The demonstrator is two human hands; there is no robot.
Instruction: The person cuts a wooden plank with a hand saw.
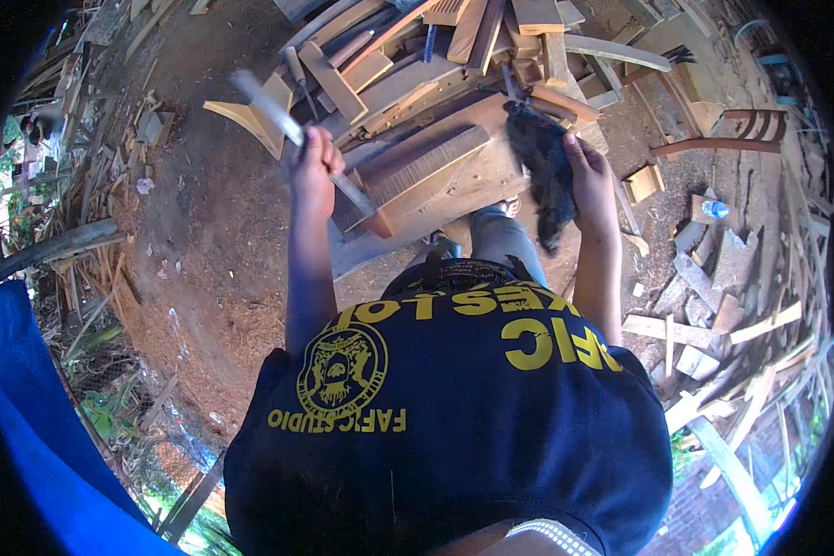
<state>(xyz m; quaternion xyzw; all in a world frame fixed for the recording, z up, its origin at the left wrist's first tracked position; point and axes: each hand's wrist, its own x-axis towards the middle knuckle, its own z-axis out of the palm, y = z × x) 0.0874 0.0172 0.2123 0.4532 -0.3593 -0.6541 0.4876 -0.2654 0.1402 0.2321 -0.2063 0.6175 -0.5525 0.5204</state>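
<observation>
My left hand (315, 174) is closed round a long, flat, pale metallic strip (273, 109). The strip slants past both sides of the fist, and its far end is smeared by motion. A limp, dark cloth (539, 162) hangs from my right hand (591, 181), pinched between thumb and fingers. Between the two hands, a long wooden block (426, 167) with a dark, finely lined face lies on a wooden workbench (473, 190). The strip's lower end is near the block's left end; whether they touch I cannot tell.
Several wooden pieces and tools are piled at the bench's far side (408, 79). A curved wooden frame (723, 139) lies to the right, with a plastic bottle (713, 208) and offcuts (704, 278) on the ground. Blue sheeting (37, 417) stands at the lower left.
</observation>
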